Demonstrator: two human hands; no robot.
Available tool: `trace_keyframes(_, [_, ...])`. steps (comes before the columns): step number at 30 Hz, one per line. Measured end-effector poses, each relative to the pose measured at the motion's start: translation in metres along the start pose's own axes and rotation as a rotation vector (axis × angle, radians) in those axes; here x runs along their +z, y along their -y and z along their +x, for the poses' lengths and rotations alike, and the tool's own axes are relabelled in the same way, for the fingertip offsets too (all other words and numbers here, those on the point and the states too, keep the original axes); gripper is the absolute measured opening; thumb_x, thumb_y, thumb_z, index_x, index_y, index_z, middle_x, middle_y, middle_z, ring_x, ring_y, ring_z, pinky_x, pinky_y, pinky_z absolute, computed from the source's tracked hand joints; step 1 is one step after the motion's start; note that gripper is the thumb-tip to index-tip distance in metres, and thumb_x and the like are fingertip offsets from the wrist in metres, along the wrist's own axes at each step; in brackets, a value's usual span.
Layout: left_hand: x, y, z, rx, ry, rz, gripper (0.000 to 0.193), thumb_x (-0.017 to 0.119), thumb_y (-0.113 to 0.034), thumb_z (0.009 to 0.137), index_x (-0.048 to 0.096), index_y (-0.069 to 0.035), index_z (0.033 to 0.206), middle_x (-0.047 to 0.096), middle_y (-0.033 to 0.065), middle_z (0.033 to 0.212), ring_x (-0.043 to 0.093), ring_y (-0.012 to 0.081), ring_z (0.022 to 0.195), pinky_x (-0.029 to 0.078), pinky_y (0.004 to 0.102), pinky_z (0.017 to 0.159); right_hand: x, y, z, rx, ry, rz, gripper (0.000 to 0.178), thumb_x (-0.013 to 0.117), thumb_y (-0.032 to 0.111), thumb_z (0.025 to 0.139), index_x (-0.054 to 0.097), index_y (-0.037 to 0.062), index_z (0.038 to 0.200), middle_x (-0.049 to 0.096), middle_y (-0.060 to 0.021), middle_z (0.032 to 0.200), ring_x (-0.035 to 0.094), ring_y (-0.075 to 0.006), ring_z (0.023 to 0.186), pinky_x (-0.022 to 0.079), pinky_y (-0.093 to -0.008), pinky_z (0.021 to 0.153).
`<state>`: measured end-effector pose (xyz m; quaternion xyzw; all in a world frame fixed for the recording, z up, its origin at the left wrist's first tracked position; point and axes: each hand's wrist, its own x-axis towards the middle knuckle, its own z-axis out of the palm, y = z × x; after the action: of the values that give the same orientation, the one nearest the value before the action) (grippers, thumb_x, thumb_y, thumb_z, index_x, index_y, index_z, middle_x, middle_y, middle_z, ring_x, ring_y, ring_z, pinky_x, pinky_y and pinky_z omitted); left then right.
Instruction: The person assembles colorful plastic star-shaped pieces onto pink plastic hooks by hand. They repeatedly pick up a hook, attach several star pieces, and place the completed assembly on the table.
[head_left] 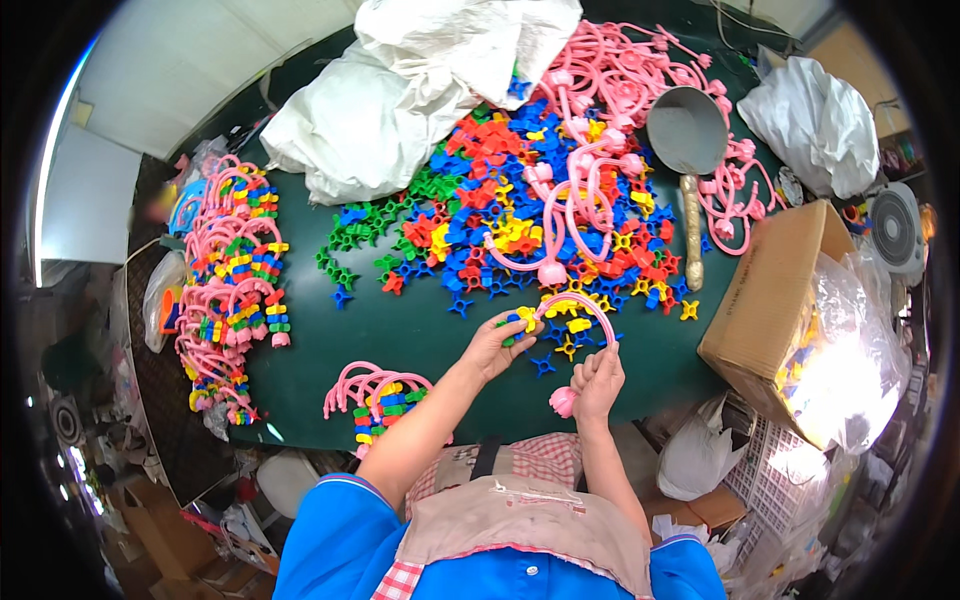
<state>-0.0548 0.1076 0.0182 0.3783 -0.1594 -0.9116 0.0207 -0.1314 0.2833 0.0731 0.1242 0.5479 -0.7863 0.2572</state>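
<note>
My left hand (492, 346) is closed around a few small star-shaped plastic pieces (525, 318) in yellow, blue and green. One end of a bent pink plastic tube (585, 303) meets these pieces; whether it runs through them is hard to see. My right hand (598, 384) grips the tube's other end, and a pink bulb-shaped knob (563, 402) shows below the fingers. Just beyond both hands spreads a big pile of loose star-shaped pieces (490, 200) in red, blue, yellow and green. Several pink tubes (575, 215) with knobs lie on top of it.
On the dark green table (310, 300), pink tubes strung with coloured pieces form a stack (235, 270) at left and a smaller group (375, 395) by the near edge. White sacks (350, 130) cover the back. A wrapped-handle pan (687, 130) and cardboard box (765, 300) are at right.
</note>
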Motion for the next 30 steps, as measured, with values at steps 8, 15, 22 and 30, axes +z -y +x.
trace_keyframes(8, [-0.014, 0.007, -0.025, 0.090, 0.067, -0.470, 0.030, 0.063, -0.003, 0.095, 0.059, -0.001, 0.125, 0.065, 0.0161, 0.123, 0.066, 0.0258, 0.115, 0.061, 0.0333, 0.091, 0.028, -0.018, -0.013, 0.204, 0.018, 0.100, 0.047, 0.040, 0.045, 0.108, 0.033, 0.0156, 0.072, 0.024, 0.0056, 0.054, 0.020, -0.0051, 0.040, 0.016, -0.0238, 0.037])
trace_keyframes(15, [-0.033, -0.051, -0.056, 0.375, 0.088, 0.683, 0.047, 0.061, -0.028, 0.097, 0.052, -0.009, 0.139, 0.052, 0.0162, 0.143, 0.053, 0.0325, 0.128, 0.031, 0.0477, 0.117, 0.017, -0.073, -0.048, 0.985, 0.134, 0.031, 0.057, 0.045, 0.064, 0.100, 0.030, 0.0214, 0.064, 0.017, 0.0074, 0.052, 0.015, -0.0068, 0.041, 0.012, -0.0235, 0.039])
trace_keyframes(22, [-0.139, -0.109, -0.018, 0.960, -0.873, 1.775, 0.031, 0.068, -0.005, 0.080, 0.060, -0.008, 0.110, 0.050, 0.0183, 0.121, 0.057, 0.0379, 0.101, 0.052, 0.0480, 0.082, 0.047, -0.069, -0.025, 0.836, 0.113, 0.138, 0.056, 0.046, 0.060, 0.101, 0.030, 0.0209, 0.064, 0.017, 0.0071, 0.052, 0.015, -0.0071, 0.042, 0.013, -0.0243, 0.040])
trace_keyframes(30, [-0.115, -0.073, -0.007, 0.640, -0.465, 1.243, 0.027, 0.070, -0.008, 0.087, 0.052, -0.008, 0.107, 0.059, 0.0126, 0.103, 0.068, 0.0317, 0.088, 0.057, 0.0437, 0.073, 0.091, -0.057, 0.006, 0.515, 0.133, 0.022, 0.052, 0.044, 0.055, 0.104, 0.031, 0.0191, 0.068, 0.018, 0.0071, 0.053, 0.016, -0.0056, 0.043, 0.013, -0.0239, 0.040])
